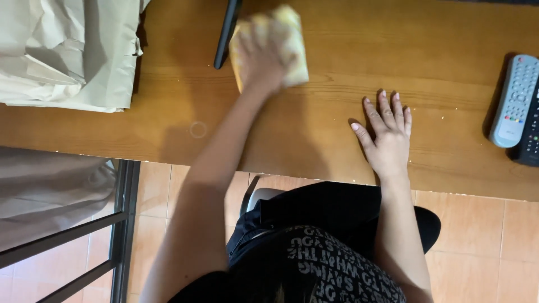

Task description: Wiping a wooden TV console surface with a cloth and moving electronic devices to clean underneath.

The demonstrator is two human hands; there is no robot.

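My left hand (261, 53) presses a yellow cloth (295, 50) flat against the wooden desk top (314, 129) near its far side; the hand and cloth are blurred. My right hand (386, 137) rests flat on the desk nearer the front edge, fingers spread, holding nothing. Small pale crumbs dot the wood around and to the right of that hand.
A crumpled beige paper bag (67, 50) lies at the far left of the desk. A thin black object (226, 33) stands just left of the cloth. A grey remote (514, 101) and a black remote (530, 140) lie at the right edge. Below are orange floor tiles and a metal frame (120, 224).
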